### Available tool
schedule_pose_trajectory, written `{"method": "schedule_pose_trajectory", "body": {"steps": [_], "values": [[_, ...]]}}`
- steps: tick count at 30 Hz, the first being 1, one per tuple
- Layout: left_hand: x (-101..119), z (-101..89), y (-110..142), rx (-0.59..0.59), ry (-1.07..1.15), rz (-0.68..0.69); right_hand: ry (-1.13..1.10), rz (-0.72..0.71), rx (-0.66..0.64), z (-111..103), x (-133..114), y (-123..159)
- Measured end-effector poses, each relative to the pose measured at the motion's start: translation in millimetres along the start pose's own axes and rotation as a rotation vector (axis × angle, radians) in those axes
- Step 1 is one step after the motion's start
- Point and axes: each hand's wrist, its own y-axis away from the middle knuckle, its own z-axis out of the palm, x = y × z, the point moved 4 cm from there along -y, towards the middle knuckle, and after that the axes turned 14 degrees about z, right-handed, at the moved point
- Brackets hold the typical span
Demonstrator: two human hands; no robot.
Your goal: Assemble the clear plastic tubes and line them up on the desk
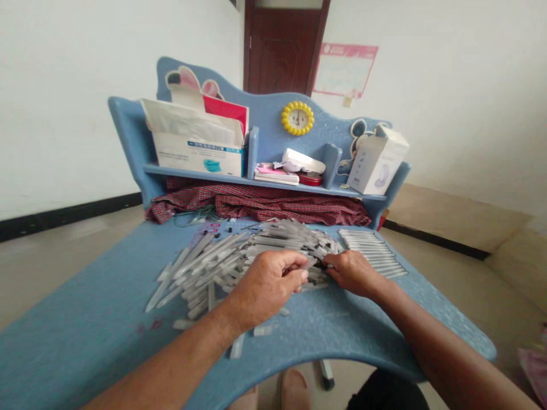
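Note:
A heap of translucent, pale plastic pen parts [282,233] lies across the middle of the blue desk, with long tubes and shorter cap-like pieces mixed together. At its near side my left hand [271,279] is closed, thumb and fingers pinching a short translucent plastic piece [309,263]. Close by, my right hand [352,272] has its fingers pinched together at the heap's right edge; what they hold is hidden. Beyond the right hand, several slim pens [371,250] lie side by side in a neat row.
A few loose translucent pieces [237,345] lie near the curved front edge of the desk [106,319]. Small black bits [217,235] sit behind the heap. A checked cloth [265,202] lies under the shelf, which carries a mask box [196,151] and a white box [378,162].

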Motion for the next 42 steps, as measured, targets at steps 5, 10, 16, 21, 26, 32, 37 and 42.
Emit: {"method": "schedule_pose_trajectory", "body": {"steps": [5, 10, 16, 21, 26, 32, 37, 42], "values": [[-0.4, 0.4, -0.9, 0.013, 0.025, -0.009, -0.012, 0.007, -0.019, -3.4, -1.1, 0.6], [0.8, 0.5, -0.1, 0.015, 0.016, -0.017, -0.026, 0.019, -0.043, -4.0, -1.5, 0.5], [3.7, 0.7, 0.7, -0.009, 0.004, -0.008, -0.066, 0.016, -0.059, -8.9, 2.7, 4.0], [1.0, 2.1, 1.8, -0.044, -0.013, -0.020, -0.468, -0.003, -0.057, -27.0, 11.2, 16.9], [-3.3, 5.1, 3.1, -0.089, -0.029, -0.045, -1.042, -0.069, -0.137, -45.1, 8.6, 33.2], [-0.1, 6.8, 2.4, -0.109, -0.012, -0.008, -1.094, -0.162, -0.053, -61.3, -5.7, 44.7], [5.0, 7.1, 2.3, -0.145, -0.007, 0.014, -1.077, -0.214, -0.057, -62.9, -11.5, 46.3], [8.0, 6.4, 2.4, -0.124, 0.007, 0.009, -1.036, -0.219, -0.036, -64.3, -10.8, 44.7]]}}
